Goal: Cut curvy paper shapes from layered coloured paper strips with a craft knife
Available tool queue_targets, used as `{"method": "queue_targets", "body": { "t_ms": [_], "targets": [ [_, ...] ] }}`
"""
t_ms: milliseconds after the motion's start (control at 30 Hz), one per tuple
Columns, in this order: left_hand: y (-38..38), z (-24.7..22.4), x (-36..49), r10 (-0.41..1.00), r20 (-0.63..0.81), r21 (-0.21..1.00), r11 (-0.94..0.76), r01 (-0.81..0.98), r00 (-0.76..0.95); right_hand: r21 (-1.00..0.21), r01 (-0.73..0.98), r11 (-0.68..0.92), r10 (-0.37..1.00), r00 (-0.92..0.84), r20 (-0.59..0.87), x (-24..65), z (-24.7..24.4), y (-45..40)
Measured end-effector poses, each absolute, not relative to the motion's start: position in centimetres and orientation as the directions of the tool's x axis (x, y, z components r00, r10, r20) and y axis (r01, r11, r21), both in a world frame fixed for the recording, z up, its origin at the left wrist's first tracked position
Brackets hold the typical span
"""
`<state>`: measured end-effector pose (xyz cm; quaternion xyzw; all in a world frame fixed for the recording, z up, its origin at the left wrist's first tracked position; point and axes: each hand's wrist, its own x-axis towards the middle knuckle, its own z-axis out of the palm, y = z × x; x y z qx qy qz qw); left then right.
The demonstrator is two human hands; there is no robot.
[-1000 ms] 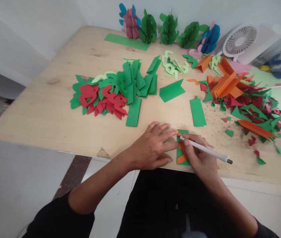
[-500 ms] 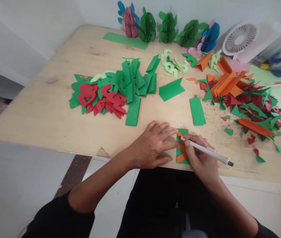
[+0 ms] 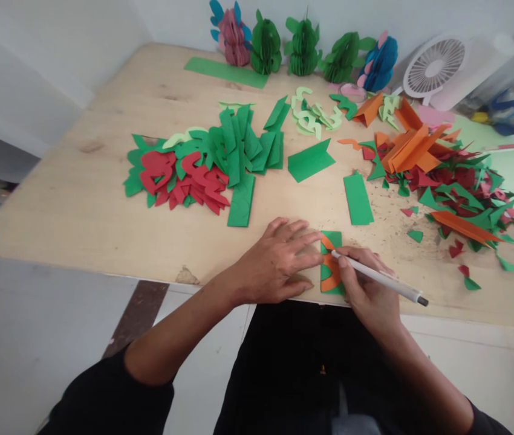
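Note:
Close to the table's front edge lies a green paper strip (image 3: 337, 240) with an orange curved cutout (image 3: 331, 282) on top of it. My left hand (image 3: 275, 263) rests with fingers spread, its fingertips touching the left edge of the papers. A white pen (image 3: 381, 278) with a dark end is gripped in my right hand (image 3: 370, 290), and its tip meets the orange cutout's edge. Above and to the right of the hands is a folded green strip (image 3: 358, 198); another folded green piece (image 3: 311, 160) lies further back.
Red cutouts (image 3: 157, 172) and folded green papers (image 3: 241, 202) are piled at the left. Mixed scraps (image 3: 463, 187) with folded orange papers (image 3: 413, 148) heap at the right. Paper figures (image 3: 302, 48) and a white fan (image 3: 436, 66) stand along the back of the wooden table (image 3: 57, 205).
The whole view has shifted slightly, so the table items appear a little higher and further left. Both hands keep nearly the same pose, with the pen tip still at the orange cutout.

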<state>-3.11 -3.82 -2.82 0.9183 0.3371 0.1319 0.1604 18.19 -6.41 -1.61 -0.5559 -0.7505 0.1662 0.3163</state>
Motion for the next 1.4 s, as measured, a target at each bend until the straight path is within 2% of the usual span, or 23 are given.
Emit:
{"method": "queue_targets", "body": {
  "t_ms": [567, 833, 1100, 1400],
  "targets": [
    [-3.85, -3.03, -3.15, 0.66, 0.144, 0.387, -0.724, 0.571, 0.738, -0.589, 0.742, 0.319, 0.942, -0.178, 0.285, 18.62, -1.64, -6.96],
    [-3.84, -2.91, -3.11, 0.658, 0.132, 0.385, -0.723, 0.573, 0.741, -0.712, 0.654, 0.256, 0.965, -0.131, 0.226, 18.8, -1.85, -6.89],
    [-3.83, -2.65, -3.15, 0.657, 0.121, 0.393, -0.72, 0.572, 0.744, -0.573, 0.715, 0.401, 0.915, -0.276, 0.295, 18.63, -1.47, -7.02],
    [-3.88, -2.67, -3.18, 0.652, 0.121, 0.385, -0.726, 0.57, 0.749, -0.535, 0.711, 0.456, 0.885, -0.299, 0.356, 18.62, -1.66, -6.97]
  ]
}}
